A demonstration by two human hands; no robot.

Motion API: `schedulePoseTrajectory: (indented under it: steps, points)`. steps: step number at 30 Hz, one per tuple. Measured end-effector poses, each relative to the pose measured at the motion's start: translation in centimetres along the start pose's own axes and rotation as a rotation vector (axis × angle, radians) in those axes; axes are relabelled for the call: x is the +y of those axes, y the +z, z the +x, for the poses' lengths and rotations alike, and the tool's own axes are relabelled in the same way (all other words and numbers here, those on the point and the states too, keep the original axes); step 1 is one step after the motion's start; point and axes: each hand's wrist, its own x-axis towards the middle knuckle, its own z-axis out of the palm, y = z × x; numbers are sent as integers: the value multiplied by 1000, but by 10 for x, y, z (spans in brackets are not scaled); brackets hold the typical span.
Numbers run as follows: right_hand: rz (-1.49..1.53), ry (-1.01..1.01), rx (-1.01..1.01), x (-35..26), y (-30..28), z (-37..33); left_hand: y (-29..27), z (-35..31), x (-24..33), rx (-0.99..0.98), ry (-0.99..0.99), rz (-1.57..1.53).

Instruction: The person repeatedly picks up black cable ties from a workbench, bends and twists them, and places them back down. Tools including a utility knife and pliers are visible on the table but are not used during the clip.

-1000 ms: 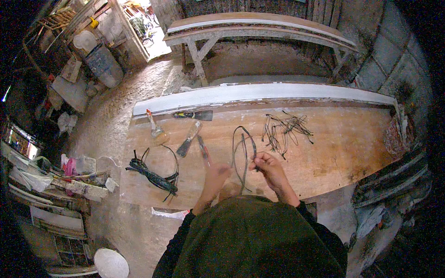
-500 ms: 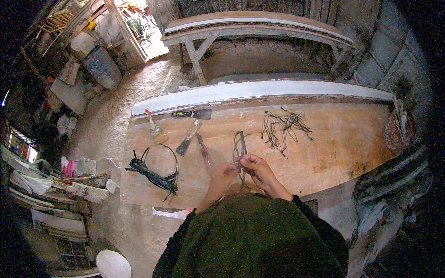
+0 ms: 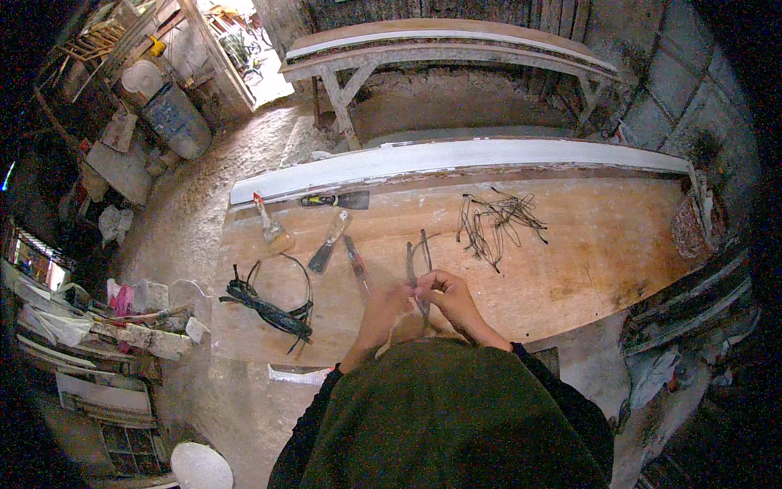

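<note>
Close to my body, my left hand [image 3: 388,308] and my right hand [image 3: 453,298] meet with fingertips pinched together. Between them they grip a dark, thin strip of cord [image 3: 410,259], whose ends stick up past the fingers; where they pinch it is partly hidden. A slim red-and-dark tool [image 3: 355,259], perhaps a cutter, lies just beyond my left hand. Farther left rests a tied bundle of black cord [image 3: 273,312] with a loose loop. Thin black cords [image 3: 503,222] lie in a loose tangle to the right, beyond my right hand.
On the wooden tabletop [image 3: 603,244] lie a paintbrush [image 3: 275,234], a putty knife [image 3: 330,242] and a black-and-yellow scraper [image 3: 336,200]. A long white board [image 3: 456,156] runs along the far edge. Behind stands a bench [image 3: 346,98]. A blue barrel [image 3: 179,122] is at far left.
The cord between my hands has shifted from a loop shape to strands standing more apart. My hands have come closer together, the left one moving slightly right.
</note>
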Motion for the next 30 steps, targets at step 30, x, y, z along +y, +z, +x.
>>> schedulePoseTrajectory:
  steps: [30]
  points:
    - [-406, -182, -14, 11, 0, -10, -22, -4, 30, 161, 156, -311]
